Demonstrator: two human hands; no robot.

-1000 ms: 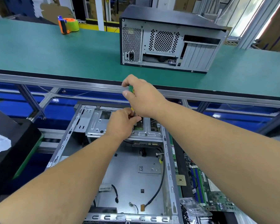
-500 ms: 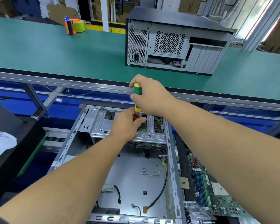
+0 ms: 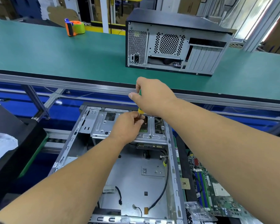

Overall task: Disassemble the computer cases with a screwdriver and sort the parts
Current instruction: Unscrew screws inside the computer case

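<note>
Gripping a striped screwdriver (image 3: 140, 109), right hand (image 3: 150, 97) over perforated, seemingly steel bracket (image 3: 103, 126).

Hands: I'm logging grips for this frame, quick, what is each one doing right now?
Left hand: fingers pinching the screwdriver low on its shaft, over the drive cage.
Right hand: gripping the screwdriver's handle.

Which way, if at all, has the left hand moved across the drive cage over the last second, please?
No. The left hand stays at the same spot on the drive cage, its fingers pinching the screwdriver shaft.
</note>
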